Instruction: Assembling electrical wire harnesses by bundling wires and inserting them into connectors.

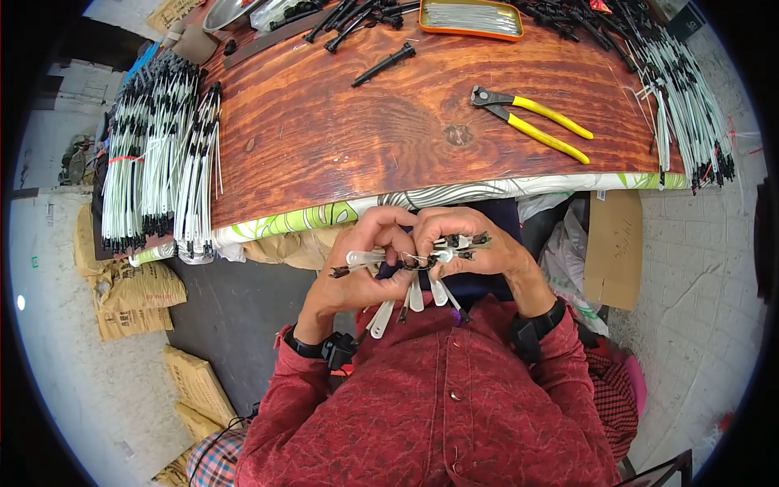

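Observation:
Just off the table's front edge, my left hand (344,286) and my right hand (497,253) meet in front of my body, both with curled fingers. Between them they grip a cluster of narrow strips (381,318) with white, rounded, holed ends and some black tips. The strips fan out downward and to both sides. Thin wire-like strands show at the middle, where my fingertips come together. What exactly joins the strips there is too small to make out. On the table to the right lie end-cutting pliers (545,128) with yellow handles, jaws pointing left.
On the wooden table (324,138), bundles of white-and-black strips stack at the left (158,162) and right (690,105). A black bolt-like rod (384,65) lies near an orange-rimmed tray (519,36) of thin rods. Brown sacks (142,284) and a cardboard piece (614,252) stand below.

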A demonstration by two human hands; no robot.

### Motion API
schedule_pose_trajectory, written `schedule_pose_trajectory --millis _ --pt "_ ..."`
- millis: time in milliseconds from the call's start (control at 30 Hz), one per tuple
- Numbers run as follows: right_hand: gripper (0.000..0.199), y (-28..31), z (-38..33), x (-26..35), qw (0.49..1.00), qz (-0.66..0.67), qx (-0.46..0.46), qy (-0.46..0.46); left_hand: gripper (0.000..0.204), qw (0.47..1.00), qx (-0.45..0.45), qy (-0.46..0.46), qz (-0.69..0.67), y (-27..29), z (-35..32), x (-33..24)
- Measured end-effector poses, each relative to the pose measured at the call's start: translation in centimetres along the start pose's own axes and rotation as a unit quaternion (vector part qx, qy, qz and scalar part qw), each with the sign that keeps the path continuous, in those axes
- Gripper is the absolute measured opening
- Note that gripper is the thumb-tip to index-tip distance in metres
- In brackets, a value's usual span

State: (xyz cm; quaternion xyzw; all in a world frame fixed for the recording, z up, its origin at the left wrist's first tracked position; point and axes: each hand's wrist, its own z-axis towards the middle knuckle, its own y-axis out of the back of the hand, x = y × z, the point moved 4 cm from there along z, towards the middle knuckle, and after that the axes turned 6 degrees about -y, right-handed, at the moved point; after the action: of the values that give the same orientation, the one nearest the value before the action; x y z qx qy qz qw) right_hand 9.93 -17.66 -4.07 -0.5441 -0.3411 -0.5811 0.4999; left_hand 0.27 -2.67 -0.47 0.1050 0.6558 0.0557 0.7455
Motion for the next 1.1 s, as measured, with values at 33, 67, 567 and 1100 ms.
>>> schedule_pose_trajectory --millis 33,67,567,1100 --pt "0.031 0.0 0.0 -0.1 1.0 -0.001 0.007 -0.006 0.056 1.0 0.001 0.001 0.0 0.1 0.0 0.1" --pt "0.031 0.0 0.0 -0.1 1.0 -0.001 0.006 -0.006 0.053 1.0 0.005 -0.003 0.003 0.1 -0.1 0.1" --pt "0.029 -0.3 0.0 -0.2 1.0 0.007 -0.008 0.017 0.01 0.993 0.097 -0.061 -0.009 1.1 0.9 -2.4" --pt "0.024 -1.5 0.5 -0.1 0.995 -0.03 -0.095 0.016 0.013 0.995 -0.088 -0.003 0.053 0.5 -1.1 -1.3"
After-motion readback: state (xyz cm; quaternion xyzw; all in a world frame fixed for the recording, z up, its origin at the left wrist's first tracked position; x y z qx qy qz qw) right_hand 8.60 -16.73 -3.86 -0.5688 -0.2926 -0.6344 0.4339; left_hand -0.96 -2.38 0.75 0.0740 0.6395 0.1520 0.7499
